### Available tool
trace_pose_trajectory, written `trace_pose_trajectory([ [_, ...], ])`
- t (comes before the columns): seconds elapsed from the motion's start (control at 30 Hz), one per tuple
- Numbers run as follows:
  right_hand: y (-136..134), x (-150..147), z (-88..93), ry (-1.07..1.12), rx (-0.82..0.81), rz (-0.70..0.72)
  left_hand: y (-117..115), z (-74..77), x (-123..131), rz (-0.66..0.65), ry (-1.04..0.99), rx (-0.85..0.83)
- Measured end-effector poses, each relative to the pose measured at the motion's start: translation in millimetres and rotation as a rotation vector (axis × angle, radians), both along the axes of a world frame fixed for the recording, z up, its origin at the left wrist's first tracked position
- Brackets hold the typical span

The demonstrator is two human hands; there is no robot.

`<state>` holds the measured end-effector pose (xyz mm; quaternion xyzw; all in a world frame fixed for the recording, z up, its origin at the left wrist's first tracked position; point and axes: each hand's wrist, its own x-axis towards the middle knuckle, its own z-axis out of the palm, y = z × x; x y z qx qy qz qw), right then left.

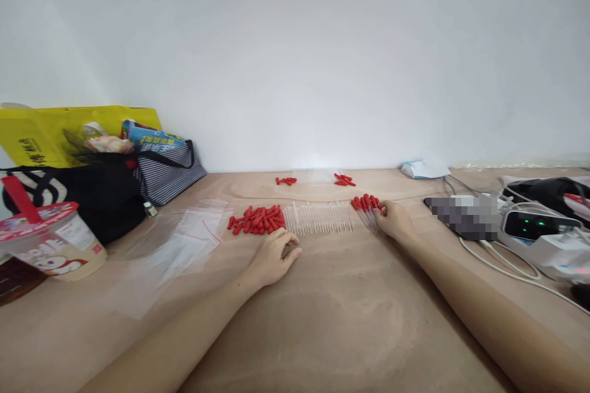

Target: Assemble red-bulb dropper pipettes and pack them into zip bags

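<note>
A pile of small red rubber caps (258, 220) lies on the wooden table (322, 319), next to a row of clear thin tubes (319, 218). My left hand (275, 255) rests on the table just below the caps and the row's left end, fingers curled loosely, nothing visible in them. My right hand (393, 220) is at the row's right end, fingers pinched on a small bunch of clear tubes with red caps (367, 207). Farther back lie two small groups of red caps (286, 181) (344, 180) beside more clear tubes (322, 177).
Clear zip bags (184, 239) lie at left. A drink cup (50, 242), black bag (92, 193), striped bag (168, 172) and yellow bag (46, 135) crowd the left. At right are a phone (463, 215), white device with cables (539, 233) and a tissue pack (424, 169).
</note>
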<state>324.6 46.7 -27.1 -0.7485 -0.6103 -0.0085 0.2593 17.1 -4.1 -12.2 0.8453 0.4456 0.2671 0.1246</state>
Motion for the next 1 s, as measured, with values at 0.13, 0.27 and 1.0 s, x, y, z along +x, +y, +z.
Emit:
trace_pose_trajectory([
  [0.13, -2, -3, 2.1, -0.038, 0.015, 0.026, 0, -0.3, 0, -0.006, -0.006, 0.009],
  [0.27, -10, -21, 5.4, -0.05, 0.01, 0.055, 0, 0.1, 1, -0.007, 0.005, 0.003],
  [1.0, -6, -68, 18.3, -0.144, -0.255, 0.002, 37, 7.1, -43, 0.552, 0.049, 0.314],
])
